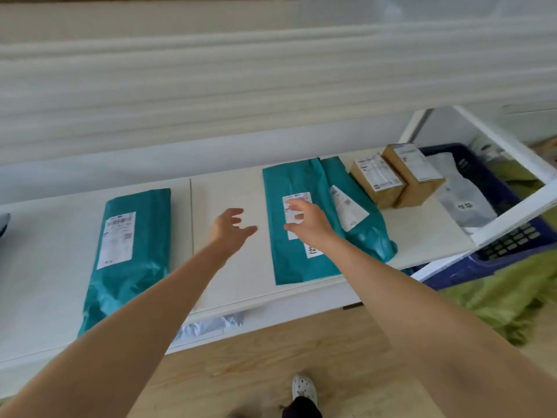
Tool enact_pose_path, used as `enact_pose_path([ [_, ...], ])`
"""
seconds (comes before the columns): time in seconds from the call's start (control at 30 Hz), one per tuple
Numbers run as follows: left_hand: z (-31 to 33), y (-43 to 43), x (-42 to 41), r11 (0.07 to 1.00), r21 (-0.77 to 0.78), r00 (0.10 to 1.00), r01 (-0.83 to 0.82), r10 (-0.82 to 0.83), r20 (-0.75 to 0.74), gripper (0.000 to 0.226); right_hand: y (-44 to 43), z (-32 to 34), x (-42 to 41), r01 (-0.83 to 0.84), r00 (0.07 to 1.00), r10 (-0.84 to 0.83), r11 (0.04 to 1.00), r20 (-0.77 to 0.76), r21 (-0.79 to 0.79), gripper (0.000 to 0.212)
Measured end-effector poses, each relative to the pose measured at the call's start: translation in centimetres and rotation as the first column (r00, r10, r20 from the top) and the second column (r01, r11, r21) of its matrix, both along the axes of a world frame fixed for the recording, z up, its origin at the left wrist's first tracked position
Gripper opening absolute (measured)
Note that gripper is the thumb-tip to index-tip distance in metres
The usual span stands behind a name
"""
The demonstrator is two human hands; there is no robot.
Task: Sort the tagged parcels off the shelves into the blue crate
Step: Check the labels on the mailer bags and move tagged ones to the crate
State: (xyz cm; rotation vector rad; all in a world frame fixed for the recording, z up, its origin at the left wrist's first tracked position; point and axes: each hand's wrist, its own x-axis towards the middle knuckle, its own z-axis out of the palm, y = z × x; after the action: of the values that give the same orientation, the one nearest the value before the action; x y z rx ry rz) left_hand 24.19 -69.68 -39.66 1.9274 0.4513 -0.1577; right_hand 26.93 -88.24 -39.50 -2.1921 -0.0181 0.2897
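Three teal mailer parcels with white labels lie flat on the white shelf. One teal parcel lies at the left, a second in the middle, and a third is partly under the second's right edge. Two small cardboard boxes stand behind them at the right. My right hand hovers over the middle parcel's label, fingers spread. My left hand is spread above bare shelf just left of that parcel. The blue crate sits beyond the shelf's right end and holds a grey bag.
An upper shelf edge hangs close overhead. A white shelf post stands at the right. Green cloth lies beside the crate. A silver bag shows on the lower shelf. My shoe stands on the wooden floor.
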Motion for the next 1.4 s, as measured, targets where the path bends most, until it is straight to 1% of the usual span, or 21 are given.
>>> enact_pose_path([
  [0.13,-0.4,-4.0,1.9,0.990,0.103,0.992,0.097,-0.087,-0.096,0.060,-4.8,-0.4,2.0,-0.007,1.000,0.007,0.999,-0.002,-0.047,0.059],
  [0.23,-0.9,-6.3,2.6,0.988,0.090,0.981,0.125,-0.109,-0.162,0.065,-7.4,-0.9,3.0,0.015,0.999,-0.016,0.998,-0.029,-0.060,0.064],
  [0.33,-1.8,-7.7,3.2,0.989,0.086,0.971,0.119,-0.097,-0.218,0.069,-9.1,-1.8,3.9,0.020,0.998,-0.024,0.997,-0.051,-0.076,0.068],
  [0.47,-3.2,-8.7,4.1,0.988,0.119,0.964,0.103,-0.069,-0.257,0.064,-10.0,-3.1,5.0,0.022,0.994,-0.028,0.998,-0.102,-0.060,0.070],
  [0.67,-4.8,-9.2,5.3,0.986,0.162,0.959,0.041,0.007,-0.284,0.066,-10.2,-5.1,5.8,0.089,0.982,-0.085,0.996,-0.166,0.018,0.073],
  [0.8,-5.2,-9.3,6.1,0.994,0.103,0.952,-0.028,0.058,-0.299,0.068,-10.3,-4.9,6.4,0.119,0.976,-0.104,0.990,-0.193,0.070,0.074],
  [0.93,-5.2,-9.6,6.8,0.997,-0.001,0.925,-0.071,0.065,-0.373,0.069,-10.5,-4.8,7.0,0.131,0.970,-0.111,0.988,-0.215,0.081,0.075],
  [1.03,-5.3,-9.5,6.8,0.997,-0.050,0.906,-0.062,0.035,-0.421,0.054,-10.8,-4.5,7.1,0.138,0.969,-0.122,0.989,-0.215,0.062,0.074],
  [1.1,-5.5,-9.5,6.7,0.994,-0.080,0.903,-0.080,0.038,-0.427,0.047,-11.0,-4.2,7.1,0.136,0.968,-0.122,0.989,-0.217,0.053,0.072],
  [1.17,-5.5,-9.5,6.6,0.990,-0.094,0.903,-0.105,0.056,-0.426,0.047,-11.1,-4.0,7.1,0.139,0.966,-0.120,0.988,-0.231,0.066,0.071],
  [1.27,-5.1,-9.5,6.0,0.986,-0.101,0.912,-0.133,0.082,-0.402,0.053,-11.1,-3.9,6.9,0.147,0.960,-0.118,0.984,-0.256,0.096,0.073],
  [1.4,-3.7,-9.2,4.6,0.990,-0.040,0.944,-0.132,0.113,-0.311,0.064,-11.0,-3.5,5.8,0.150,0.956,-0.097,0.973,-0.276,0.176,0.073],
])
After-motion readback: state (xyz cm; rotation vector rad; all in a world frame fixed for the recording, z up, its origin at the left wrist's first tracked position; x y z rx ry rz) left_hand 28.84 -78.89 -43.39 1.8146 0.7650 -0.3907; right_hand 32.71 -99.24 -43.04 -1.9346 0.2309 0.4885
